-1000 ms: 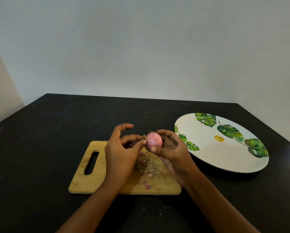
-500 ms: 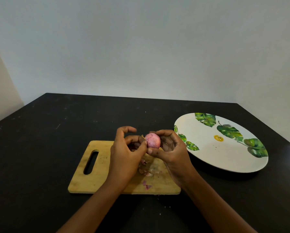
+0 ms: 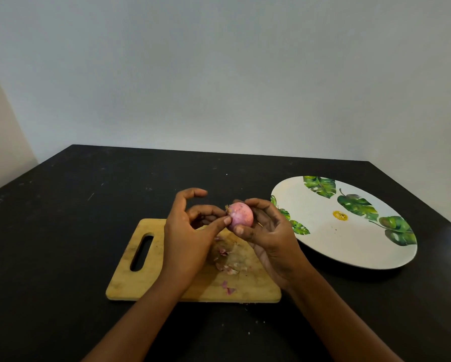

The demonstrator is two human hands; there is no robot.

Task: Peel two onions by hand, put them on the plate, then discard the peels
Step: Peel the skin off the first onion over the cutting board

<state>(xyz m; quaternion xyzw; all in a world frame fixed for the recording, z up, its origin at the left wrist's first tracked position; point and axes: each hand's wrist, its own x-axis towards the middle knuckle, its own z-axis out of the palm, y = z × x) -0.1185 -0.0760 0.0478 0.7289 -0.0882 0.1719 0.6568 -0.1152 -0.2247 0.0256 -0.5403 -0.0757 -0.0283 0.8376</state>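
A small pink onion [image 3: 241, 213] is held above the wooden cutting board [image 3: 130, 283]. My right hand [image 3: 271, 239] grips it from the right and below. My left hand [image 3: 190, 231] touches the onion's left end, its thumb and a finger pinching at the tip where a bit of dry skin sticks out. Several torn peels [image 3: 228, 259] lie on the board under my hands. The white plate with green leaves [image 3: 331, 239] sits to the right with nothing on it. I see only one onion.
Everything rests on a black table [image 3: 62, 231] that meets a pale wall at the back. A few crumbs of skin lie on the table just in front of the board.
My left hand's fingers have shifted at the onion's left tip, with the index finger lifting up. The onion has turned slightly in my right hand.
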